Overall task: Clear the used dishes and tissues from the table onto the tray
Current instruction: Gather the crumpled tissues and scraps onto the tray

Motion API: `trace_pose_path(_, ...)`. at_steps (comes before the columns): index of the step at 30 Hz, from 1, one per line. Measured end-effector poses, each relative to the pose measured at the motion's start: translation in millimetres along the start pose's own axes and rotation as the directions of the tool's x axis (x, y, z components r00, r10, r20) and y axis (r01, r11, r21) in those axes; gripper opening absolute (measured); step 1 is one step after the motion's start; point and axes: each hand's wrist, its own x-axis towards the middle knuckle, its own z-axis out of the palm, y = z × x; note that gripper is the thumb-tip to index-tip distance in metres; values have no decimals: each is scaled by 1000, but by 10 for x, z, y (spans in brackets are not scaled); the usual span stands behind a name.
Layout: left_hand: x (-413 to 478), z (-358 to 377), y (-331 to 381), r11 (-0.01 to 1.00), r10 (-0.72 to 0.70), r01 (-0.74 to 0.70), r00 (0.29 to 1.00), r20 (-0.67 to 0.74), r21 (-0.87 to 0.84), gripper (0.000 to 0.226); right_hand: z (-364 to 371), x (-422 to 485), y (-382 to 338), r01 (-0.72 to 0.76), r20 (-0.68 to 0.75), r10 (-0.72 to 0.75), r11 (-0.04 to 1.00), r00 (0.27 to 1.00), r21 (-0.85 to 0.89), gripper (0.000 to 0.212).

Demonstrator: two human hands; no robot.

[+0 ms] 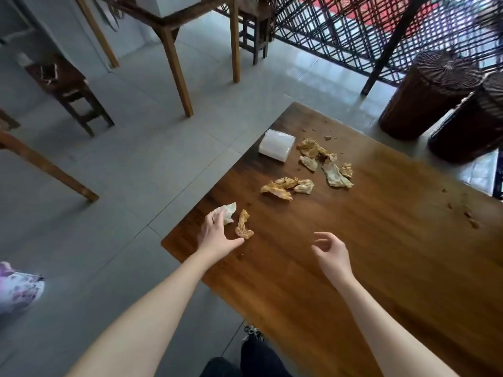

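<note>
Several crumpled, stained tissues lie on the brown wooden table (367, 240). My left hand (216, 234) is at the table's left edge with its fingers spread over a whitish tissue (229, 210); a twisted yellow-brown tissue (244, 225) lies just right of its thumb. My right hand (330, 254) hovers above the table with loosely curled fingers and holds nothing. A cluster of soiled tissues (287, 186) lies in the middle, and another heap of tissues (324, 161) lies farther back. No tray or dishes are in view.
A white tissue pack (277, 145) sits near the table's far left edge. Crumbs (468, 213) dot the right side. Two dark wicker baskets (427, 96) stand beyond the table. Wooden stools and table legs (177, 69) stand on the grey tiled floor.
</note>
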Motion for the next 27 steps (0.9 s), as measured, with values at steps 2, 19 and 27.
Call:
trace_pose_path(2,144,40,65,996,18,-20,999,28,85,96,-80,132,32,-23,-22,23,1000,999,0,27)
trace_pose_path(19,459,207,185,916,311,-327,945,105,233,30,-65,403,45,-124,-52,123,992,991,-21,25)
trace_pose_path(27,806,-125,222,948,318,-318,946,63,-12,20,90,562,-290,-145,-87,140,989,986,-43,28)
